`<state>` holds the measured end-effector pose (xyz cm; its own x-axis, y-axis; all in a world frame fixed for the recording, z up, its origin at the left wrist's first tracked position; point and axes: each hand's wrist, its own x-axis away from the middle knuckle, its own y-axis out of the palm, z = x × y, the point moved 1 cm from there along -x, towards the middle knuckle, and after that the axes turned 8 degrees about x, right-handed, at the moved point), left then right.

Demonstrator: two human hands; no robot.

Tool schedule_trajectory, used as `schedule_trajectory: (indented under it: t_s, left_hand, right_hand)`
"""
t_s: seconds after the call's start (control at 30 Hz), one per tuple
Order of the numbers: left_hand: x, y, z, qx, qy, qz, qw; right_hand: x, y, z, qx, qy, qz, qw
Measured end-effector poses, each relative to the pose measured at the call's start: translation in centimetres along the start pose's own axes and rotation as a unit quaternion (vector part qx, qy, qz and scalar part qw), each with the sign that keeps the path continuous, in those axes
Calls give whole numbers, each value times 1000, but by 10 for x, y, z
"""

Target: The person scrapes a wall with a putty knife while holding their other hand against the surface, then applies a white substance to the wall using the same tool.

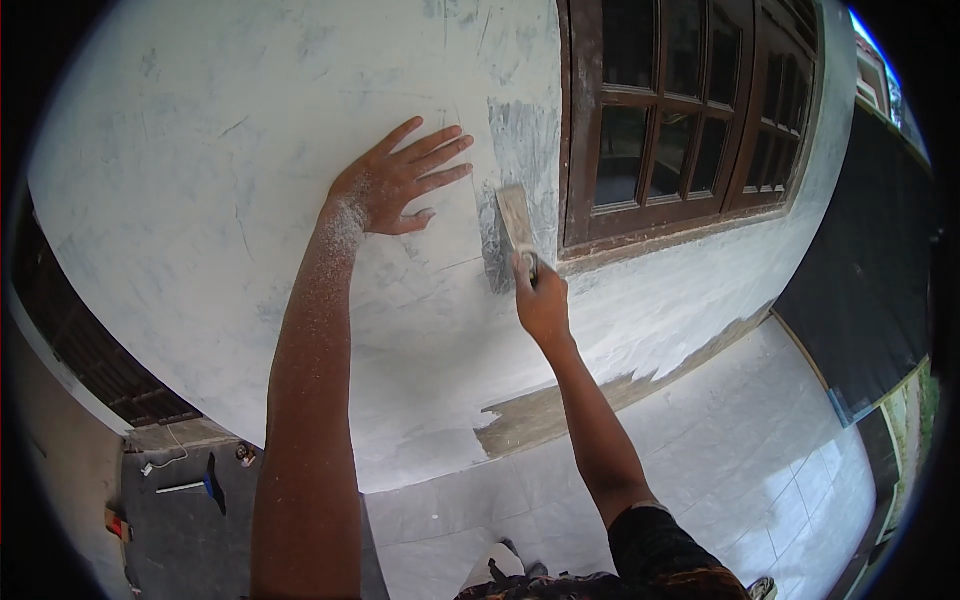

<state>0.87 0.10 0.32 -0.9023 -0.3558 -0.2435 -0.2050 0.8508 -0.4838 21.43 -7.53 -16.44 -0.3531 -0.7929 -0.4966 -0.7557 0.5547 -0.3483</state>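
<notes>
My left hand lies spread against the whitish wall, fingers pointing right. Pale dust coats its wrist and forearm. To the right, my right hand is closed round the handle of a putty knife, whose broad blade points up the wall. The blade is at a grey scraped strip between my left hand and the window frame. White residue covers much of the blade, and most of the handle is hidden in my fist.
A brown wooden window with several glass panes borders the strip on the right. Below, the pale tiled floor meets the wall's bare lower edge. A blue-headed brush or squeegee lies at lower left. A dark sheet hangs far right.
</notes>
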Motion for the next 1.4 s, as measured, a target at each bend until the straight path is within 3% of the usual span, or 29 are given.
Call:
schedule_trajectory:
  t_s: [0.27,1.4]
  left_hand:
    - [0,2,-2,26,-3,5,1000]
    - [0,3,-1,26,2,13,1000]
  right_hand:
    - [11,4,27,14,-11,0,1000]
    - [-1,-3,9,16,-10,-2,1000]
